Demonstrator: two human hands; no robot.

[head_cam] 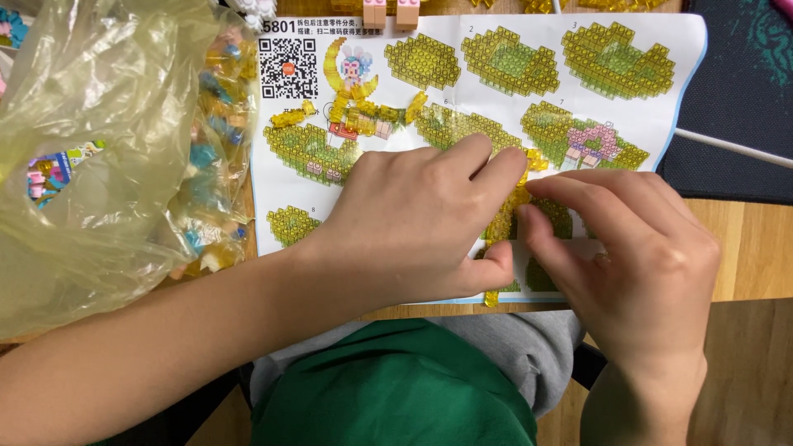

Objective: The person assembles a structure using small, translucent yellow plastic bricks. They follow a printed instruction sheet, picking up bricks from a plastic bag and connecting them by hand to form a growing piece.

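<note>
The small yellow translucent brick assembly [505, 216] could snap apart or shed pieces if the fingers press unevenly, since it is held above the instruction sheet [496, 91] near the counter [756, 248] edge and loose bits could drop to the lap. The left hand [413, 223] arches over it, thumb beneath and fingers on top, gripping the piece. The right hand [628, 264] comes in from the side, fingers pinching its upper part. A crumpled plastic bag [107, 149] of bricks lies well to the left.

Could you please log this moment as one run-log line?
left hand: grips yellow brick piece | right hand: fingers on it | under: instruction sheet | left: plastic bag
</note>
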